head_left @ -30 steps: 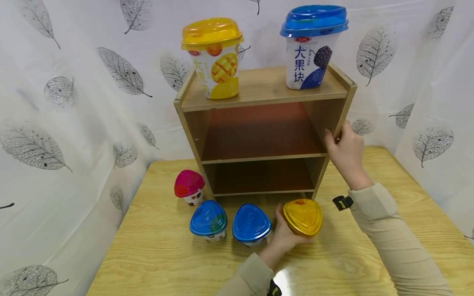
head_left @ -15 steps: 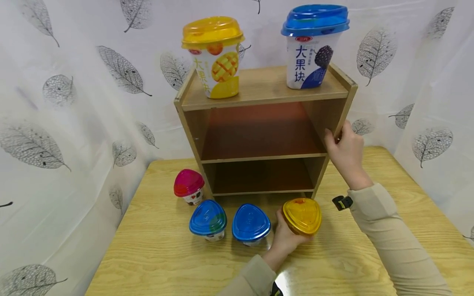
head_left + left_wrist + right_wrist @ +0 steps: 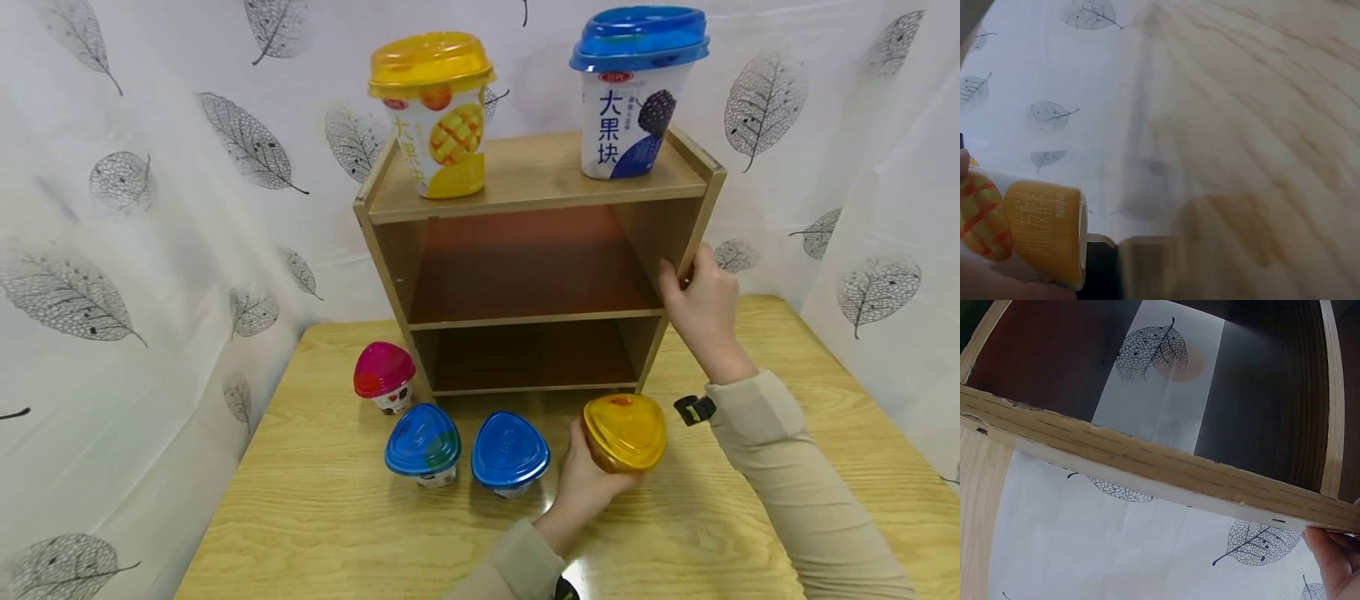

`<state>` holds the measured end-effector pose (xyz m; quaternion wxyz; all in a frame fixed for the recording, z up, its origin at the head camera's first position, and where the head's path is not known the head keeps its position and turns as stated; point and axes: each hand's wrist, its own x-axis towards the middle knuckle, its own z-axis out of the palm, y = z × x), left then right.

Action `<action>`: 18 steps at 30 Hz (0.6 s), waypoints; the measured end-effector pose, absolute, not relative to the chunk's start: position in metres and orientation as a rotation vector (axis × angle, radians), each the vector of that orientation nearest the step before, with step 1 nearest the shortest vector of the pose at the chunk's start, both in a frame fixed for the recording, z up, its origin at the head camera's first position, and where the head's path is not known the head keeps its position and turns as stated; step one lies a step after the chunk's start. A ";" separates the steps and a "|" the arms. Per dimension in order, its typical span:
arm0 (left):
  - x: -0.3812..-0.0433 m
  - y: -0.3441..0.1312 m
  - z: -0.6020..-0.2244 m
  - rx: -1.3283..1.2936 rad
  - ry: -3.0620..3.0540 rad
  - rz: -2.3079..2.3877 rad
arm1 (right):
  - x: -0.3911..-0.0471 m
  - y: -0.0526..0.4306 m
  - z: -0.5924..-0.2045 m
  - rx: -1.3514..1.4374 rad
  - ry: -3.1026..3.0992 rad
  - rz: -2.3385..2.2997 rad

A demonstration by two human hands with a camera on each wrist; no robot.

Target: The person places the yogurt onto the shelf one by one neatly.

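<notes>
My left hand (image 3: 588,479) grips a yellow-lidded yogurt cup (image 3: 625,433) in front of the shelf's right corner. The left wrist view shows the mango picture on the side of this cup (image 3: 1022,228), with the base above the tabletop. Higher up, my right hand (image 3: 701,308) holds the right side panel of a small wooden shelf (image 3: 525,321); thumb in front, other fingers partly hidden behind. In the right wrist view, fingers (image 3: 1332,562) lie against the panel edge (image 3: 1147,465). To the left of the held cup stand two blue-lidded cups (image 3: 510,450).
A pink-lidded cup (image 3: 384,371) stands by the shelf's lower left. On the shelf top are a yellow-lidded mango cup (image 3: 450,167) and a blue-lidded blackberry cup (image 3: 615,125). A leaf-patterned white sheet (image 3: 150,250) hangs behind and beside the wooden table (image 3: 300,517).
My left hand has shifted slightly right and up with the yellow-lidded cup, which has tilted a little. My right hand stays on the shelf side.
</notes>
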<state>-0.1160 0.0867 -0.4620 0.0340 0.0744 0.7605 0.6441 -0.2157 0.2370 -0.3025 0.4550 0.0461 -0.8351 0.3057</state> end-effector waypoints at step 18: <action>-0.106 0.063 -0.377 0.495 2.133 2.232 | -0.215 0.239 -0.302 0.140 -2.079 0.727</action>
